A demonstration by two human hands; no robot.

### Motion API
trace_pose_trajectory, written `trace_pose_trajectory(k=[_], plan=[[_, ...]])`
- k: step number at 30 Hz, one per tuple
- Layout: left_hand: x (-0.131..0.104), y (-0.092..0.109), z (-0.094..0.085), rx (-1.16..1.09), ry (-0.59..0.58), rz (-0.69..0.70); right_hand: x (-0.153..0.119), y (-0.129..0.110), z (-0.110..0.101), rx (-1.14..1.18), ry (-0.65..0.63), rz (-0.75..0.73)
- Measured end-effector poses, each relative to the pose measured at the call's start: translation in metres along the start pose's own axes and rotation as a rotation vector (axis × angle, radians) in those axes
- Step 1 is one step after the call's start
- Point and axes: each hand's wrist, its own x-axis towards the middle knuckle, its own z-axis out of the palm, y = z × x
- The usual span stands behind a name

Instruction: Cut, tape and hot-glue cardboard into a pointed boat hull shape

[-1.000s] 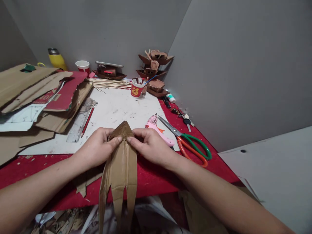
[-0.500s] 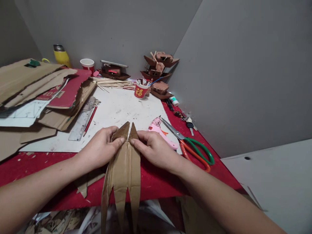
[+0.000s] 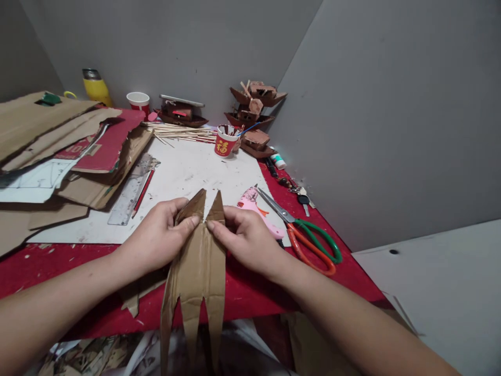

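Between my two hands is a brown cardboard cutout point(image 3: 193, 269) with pointed strips at both ends and creases down its length. My left hand point(image 3: 162, 230) pinches its upper left part, thumb on the near face. Opposite, my right hand point(image 3: 245, 235) grips the upper right part the same way. Two pointed tips stand up above the thumbs with a V-shaped gap between them. The lower strips hang over the table's front edge. Just beyond my right hand lie a pink glue gun point(image 3: 250, 201) and scissors point(image 3: 293, 224) with one green and one orange handle.
Stacked cardboard point(image 3: 43, 125) fills the left side, beside a clear ruler point(image 3: 127, 196) and a red pencil point(image 3: 143, 193). Thin sticks point(image 3: 183, 131), a red paper cup point(image 3: 226, 143) and several brown model boats point(image 3: 256, 141) stand at the back. Keys point(image 3: 304, 199) lie near the right wall.
The two upper tips of the cardboard cutout have spread farther apart, widening the gap between them. Both hands keep their hold, and the view has shifted slightly.
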Motion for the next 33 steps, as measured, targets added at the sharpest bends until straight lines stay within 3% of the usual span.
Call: trace_pose_trajectory(k=[2,4,6,10,12,19,23,28,33], plan=[[-0.001,0.002,0.0,-0.007,-0.004,0.004,0.001,-0.003,-0.002,0.176,-0.042,0.059],[-0.001,0.002,0.0,0.035,-0.006,0.018,0.001,-0.003,-0.003,0.197,-0.082,0.054],[-0.001,0.001,0.0,0.087,-0.008,0.033,-0.002,-0.002,-0.003,0.027,-0.082,-0.022],[0.0,-0.003,0.0,0.13,-0.029,0.047,-0.008,0.004,-0.002,-0.513,-0.108,-0.315],[0.001,-0.005,0.0,0.132,-0.03,0.044,-0.008,0.006,-0.001,-0.621,-0.153,-0.398],[0.0,-0.006,-0.001,0.067,-0.029,0.066,-0.003,-0.002,-0.011,-0.254,-0.064,-0.032],[0.0,-0.008,-0.002,0.045,-0.029,0.081,-0.006,-0.005,-0.016,-0.232,-0.029,0.014],[0.0,-0.007,-0.001,0.162,0.061,0.06,-0.005,-0.004,-0.017,-0.221,-0.068,0.015],[-0.001,-0.006,0.004,0.067,0.038,0.053,-0.001,0.0,-0.016,-0.037,-0.119,0.1]])
